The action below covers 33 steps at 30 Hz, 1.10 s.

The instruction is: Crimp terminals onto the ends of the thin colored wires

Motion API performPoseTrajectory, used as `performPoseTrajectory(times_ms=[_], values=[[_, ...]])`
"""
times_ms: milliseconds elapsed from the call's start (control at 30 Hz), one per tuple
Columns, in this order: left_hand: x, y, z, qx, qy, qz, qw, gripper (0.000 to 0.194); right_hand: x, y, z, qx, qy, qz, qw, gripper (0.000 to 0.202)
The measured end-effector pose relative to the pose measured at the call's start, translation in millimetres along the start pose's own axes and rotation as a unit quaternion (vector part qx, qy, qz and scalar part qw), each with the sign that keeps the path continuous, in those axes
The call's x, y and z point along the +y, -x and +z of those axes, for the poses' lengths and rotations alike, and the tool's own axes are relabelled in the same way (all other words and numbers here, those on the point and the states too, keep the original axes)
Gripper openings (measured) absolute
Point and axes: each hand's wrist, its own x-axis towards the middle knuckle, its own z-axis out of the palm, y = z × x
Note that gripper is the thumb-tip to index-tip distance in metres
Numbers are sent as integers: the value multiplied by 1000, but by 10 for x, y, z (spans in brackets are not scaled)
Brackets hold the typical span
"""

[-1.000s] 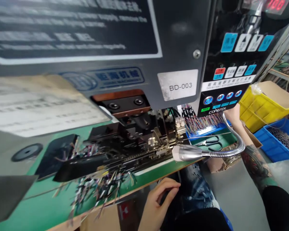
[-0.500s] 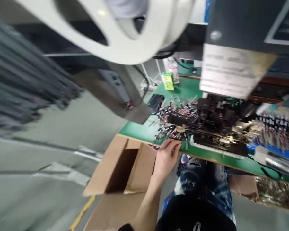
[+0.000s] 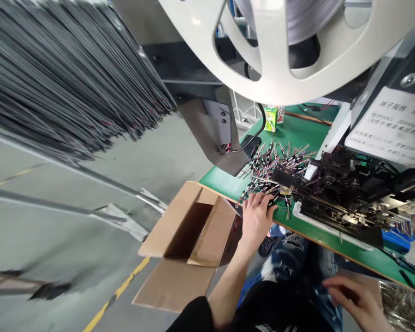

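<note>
My left hand (image 3: 257, 216) is at the front edge of the green table (image 3: 301, 133), its fingers curled over the near end of a heap of short wires (image 3: 271, 161) with black and white ends. Dark wire pieces show between thumb and forefinger; the fingertips are partly hidden. Low on the right, above my lap, my right hand (image 3: 358, 297) is blurred, with fingers stretched and nothing seen in them. Right of the heap stands a black crimping machine (image 3: 335, 189) with a metal track at its base.
An open cardboard box (image 3: 159, 226) stands below the table's left edge. A large white reel (image 3: 273, 69) hangs overhead. Long grey wires (image 3: 72, 78) lie on a rack at left. A green packet (image 3: 270, 120) is at the back, and a blue tray (image 3: 396, 240) at right.
The view has swung left, so things appear farther right. My right hand has come into view at lower right. My left hand stays at the wire heap, with its thumb farther from the fingers.
</note>
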Motion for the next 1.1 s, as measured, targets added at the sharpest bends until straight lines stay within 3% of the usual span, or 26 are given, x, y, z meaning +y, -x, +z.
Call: performPoseTrajectory(times_ms=[67,133,233,333,500,567,667,800,900,1000,1100], values=[[24,-5,-54,-12,3,-2,1000,13,-188,-186,280,-52,9,-74,996,52],[56,6,-129,-31,16,4,999,13,-400,-408,470,-67,33,-172,982,44],[125,55,-246,-63,50,23,996,15,-657,-711,627,5,48,-301,952,28],[206,121,-311,-96,128,36,986,21,-764,-978,766,92,54,-394,913,30],[266,183,-306,-147,345,13,927,20,-734,-1219,951,161,30,-472,866,36],[248,180,-309,-184,442,5,878,11,-735,-1174,907,183,15,-467,865,33],[195,161,-346,-208,555,-24,805,27,-767,-974,701,205,-57,-398,893,26],[169,162,-430,-148,562,-62,812,32,-771,-674,392,189,-207,-243,929,11],[254,183,-446,-114,590,-22,799,24,-712,-583,278,146,-278,-145,938,18],[464,211,-376,-144,604,8,784,26,-637,-584,244,105,-316,-107,937,31],[737,240,-246,-219,578,2,786,49,-582,-577,229,80,-323,-107,937,40]])
